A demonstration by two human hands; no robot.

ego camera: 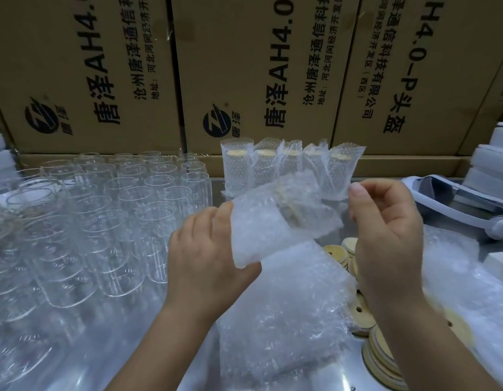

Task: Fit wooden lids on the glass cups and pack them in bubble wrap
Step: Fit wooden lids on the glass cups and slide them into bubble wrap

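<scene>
My left hand (208, 255) grips the bottom of a bubble-wrap bag (275, 221) that holds a glass cup with a wooden lid, tilted up to the right above the table. My right hand (385, 235) is raised at the bag's open end, fingers curled, thumb and forefinger close together at the bag's edge; whether they pinch it I cannot tell. Several wrapped lidded cups (287, 167) stand in a row at the back. Many bare glass cups (109, 210) fill the left. Loose wooden lids (377, 348) lie at the right. A stack of flat bubble bags (281, 314) lies below my hands.
Large printed cardboard boxes (244, 66) form a wall behind the table. A white and grey headset-like device (453, 198) lies at the right, with white boxes (493, 162) stacked behind it. More bubble wrap (453, 266) covers the right side.
</scene>
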